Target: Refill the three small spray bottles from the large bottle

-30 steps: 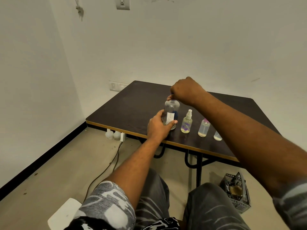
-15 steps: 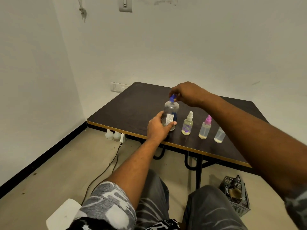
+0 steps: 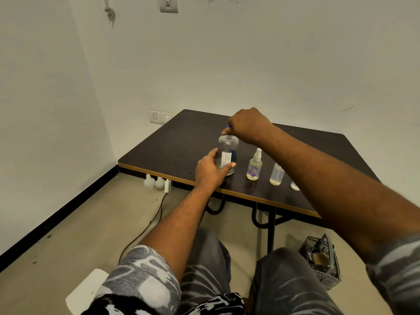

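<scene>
The large clear bottle [image 3: 228, 151] with a white label stands upright near the front edge of the dark table [image 3: 172, 146]. My left hand [image 3: 210, 172] grips its lower body. My right hand [image 3: 246, 125] is over its top, fingers curled round the blue cap [image 3: 228, 127]. To its right stand three small spray bottles in a row: one with a white sprayer and yellowish liquid [image 3: 254, 165], a second one [image 3: 276, 176] whose top my right forearm hides, and a third [image 3: 295, 185] of which only the base shows.
A black crate [image 3: 321, 262] sits on the floor under the table's right side. White plugs and a cable [image 3: 156, 184] lie on the floor by the table's left corner. A white stool corner [image 3: 84, 289] shows beside my left knee.
My right hand has closed back over the blue cap, which showed half a second ago. My right forearm now covers the pink top of the second small bottle. The left hand keeps its grip.
</scene>
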